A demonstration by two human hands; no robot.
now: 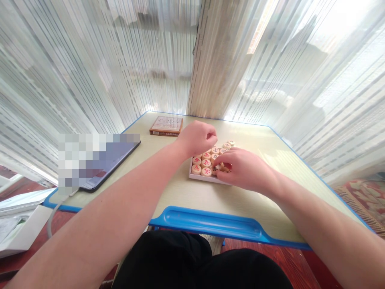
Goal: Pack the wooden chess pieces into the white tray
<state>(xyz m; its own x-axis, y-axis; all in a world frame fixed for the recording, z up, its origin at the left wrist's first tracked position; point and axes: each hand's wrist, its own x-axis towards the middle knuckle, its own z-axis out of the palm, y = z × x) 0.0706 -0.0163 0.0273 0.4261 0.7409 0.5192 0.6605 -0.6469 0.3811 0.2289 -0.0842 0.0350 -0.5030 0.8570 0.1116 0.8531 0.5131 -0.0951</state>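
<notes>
A shallow white box (207, 179) on the table holds rows of round wooden Chinese chess pieces (206, 163) with red and dark characters. My right hand (245, 166) reaches over the box's right side, its fingers curled down onto a dark-marked chess piece (215, 169) at the front. My left hand (198, 137) is closed in a fist above the box's back left; whatever it may hold is hidden. A few loose chess pieces (229, 144) lie just behind the box. The right part of the box is covered by my right hand.
A flat brown-edged box lid (166, 125) lies at the table's back. At the left edge rests a phone or tablet (111, 164), partly blurred, with a white cable (51, 220). A blue tray edge (210, 222) lines the table's front. Sheer curtains (156, 60) hang behind.
</notes>
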